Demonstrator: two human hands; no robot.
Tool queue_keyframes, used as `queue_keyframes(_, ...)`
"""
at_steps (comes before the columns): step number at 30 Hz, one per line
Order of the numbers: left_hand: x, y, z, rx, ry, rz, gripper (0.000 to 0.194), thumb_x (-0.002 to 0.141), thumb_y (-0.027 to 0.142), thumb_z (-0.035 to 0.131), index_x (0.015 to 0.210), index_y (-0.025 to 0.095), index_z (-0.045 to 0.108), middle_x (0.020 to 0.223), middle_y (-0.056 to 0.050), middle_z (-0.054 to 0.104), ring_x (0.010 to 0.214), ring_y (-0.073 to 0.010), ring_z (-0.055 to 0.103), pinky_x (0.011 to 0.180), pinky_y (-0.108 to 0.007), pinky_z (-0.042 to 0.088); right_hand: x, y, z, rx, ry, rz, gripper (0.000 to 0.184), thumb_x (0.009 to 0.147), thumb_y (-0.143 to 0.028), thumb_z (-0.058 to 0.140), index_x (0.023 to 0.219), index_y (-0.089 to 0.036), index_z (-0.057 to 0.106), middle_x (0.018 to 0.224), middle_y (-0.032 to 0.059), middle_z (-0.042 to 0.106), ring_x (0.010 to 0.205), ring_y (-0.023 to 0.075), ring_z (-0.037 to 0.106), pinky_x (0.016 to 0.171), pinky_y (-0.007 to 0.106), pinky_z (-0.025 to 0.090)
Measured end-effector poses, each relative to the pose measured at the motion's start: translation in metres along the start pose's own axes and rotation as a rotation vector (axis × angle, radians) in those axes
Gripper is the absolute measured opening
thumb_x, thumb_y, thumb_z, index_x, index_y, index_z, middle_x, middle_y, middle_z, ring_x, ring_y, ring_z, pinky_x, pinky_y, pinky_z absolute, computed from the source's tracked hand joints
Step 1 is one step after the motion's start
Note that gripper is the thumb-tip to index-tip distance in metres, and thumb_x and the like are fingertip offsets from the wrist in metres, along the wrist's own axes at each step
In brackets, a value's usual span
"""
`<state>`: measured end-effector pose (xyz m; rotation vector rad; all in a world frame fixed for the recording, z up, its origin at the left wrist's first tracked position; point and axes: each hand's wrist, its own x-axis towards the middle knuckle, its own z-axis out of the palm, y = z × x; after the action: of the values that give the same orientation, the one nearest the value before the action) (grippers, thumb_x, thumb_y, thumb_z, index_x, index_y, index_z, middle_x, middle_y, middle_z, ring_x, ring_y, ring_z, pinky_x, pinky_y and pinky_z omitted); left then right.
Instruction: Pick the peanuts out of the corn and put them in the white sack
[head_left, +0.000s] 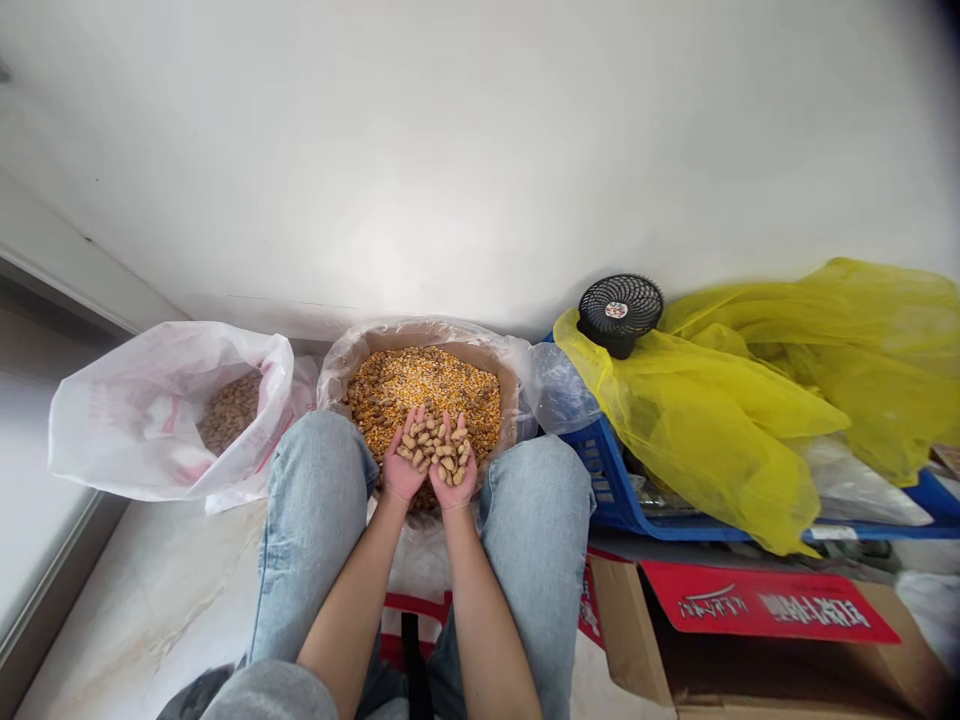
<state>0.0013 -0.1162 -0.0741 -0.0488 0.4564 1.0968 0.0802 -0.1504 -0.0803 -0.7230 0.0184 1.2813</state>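
Observation:
My left hand (403, 468) and my right hand (454, 478) are cupped side by side, palms up, and hold a heap of peanuts in their shells (435, 446). They hover over the near rim of a plastic-lined box (341, 365) full of peanuts mixed with yellow kernels (420, 385). The box stands on the floor between my knees in light blue jeans. To its left a white plastic bag (112, 420) lies open with brown peanuts (229, 410) inside.
A black round fan (619, 312) sits on a yellow plastic sheet (750, 400) that covers a blue crate (611, 485) at right. A cardboard box with a red flap (765, 610) lies in front of it. White wall behind, pale floor at left.

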Motion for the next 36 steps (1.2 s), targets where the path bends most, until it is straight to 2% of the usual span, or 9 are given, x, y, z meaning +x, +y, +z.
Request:
queue_keyframes(2,0.003,-0.002,-0.003,0.022,0.026,0.007,0.033,0.081,0.027,0.036,0.107,0.025,0.056,0.123,0.000,0.051,0.115,-0.0179,0.043,0.092,-0.036,0.039,0.002,0.002,-0.001,0.061,-0.057,0.014,0.032,0.077,-0.031,0.033,0.100,-0.031,0.056,0.104,-0.0036,0.063,0.100,0.0100,0.054,0.091,0.036,0.039)
queue_keyframes(4,0.006,-0.005,-0.006,0.040,0.104,0.031,0.029,0.080,0.024,0.040,0.101,0.023,0.060,0.120,-0.001,0.053,0.112,-0.0168,0.045,0.093,-0.033,0.038,0.003,0.006,-0.001,0.098,-0.082,0.035,0.035,0.076,-0.030,0.034,0.104,-0.030,0.054,0.111,-0.0040,0.059,0.104,0.0096,0.052,0.094,0.035,0.037)
queue_keyframes(8,0.010,-0.014,-0.012,0.043,0.278,0.085,0.022,0.076,0.020,0.046,0.089,0.018,0.064,0.103,-0.004,0.062,0.100,-0.0154,0.054,0.091,-0.029,0.038,0.006,0.017,-0.002,0.073,-0.040,0.070,0.037,0.075,-0.033,0.037,0.107,-0.025,0.055,0.115,-0.0012,0.057,0.106,0.0110,0.051,0.096,0.031,0.035)
queue_keyframes(11,0.009,-0.018,-0.013,0.053,0.337,0.114,0.019,0.074,0.020,0.047,0.081,0.017,0.065,0.090,-0.004,0.066,0.089,-0.0145,0.059,0.088,-0.028,0.040,0.007,0.024,-0.004,0.036,0.005,0.074,0.036,0.074,-0.035,0.040,0.101,-0.021,0.058,0.110,0.0012,0.061,0.101,0.0123,0.055,0.094,0.031,0.037)
queue_keyframes(18,0.006,-0.024,-0.010,0.101,0.373,0.256,0.021,0.073,0.021,0.044,0.067,0.017,0.063,0.072,-0.002,0.066,0.073,-0.0125,0.060,0.081,-0.028,0.042,0.004,0.032,-0.003,-0.023,0.086,0.031,0.026,0.073,-0.035,0.045,0.081,-0.018,0.063,0.089,0.0024,0.068,0.082,0.0130,0.062,0.085,0.031,0.044)
queue_keyframes(36,0.006,-0.025,-0.011,0.125,0.373,0.288,0.015,0.067,0.023,0.050,0.068,0.018,0.064,0.073,-0.001,0.065,0.072,-0.0118,0.059,0.078,-0.026,0.041,0.000,0.033,0.005,-0.193,0.110,-0.074,0.024,0.071,-0.035,0.044,0.073,-0.019,0.061,0.077,-0.0018,0.067,0.077,0.0120,0.061,0.079,0.028,0.046)
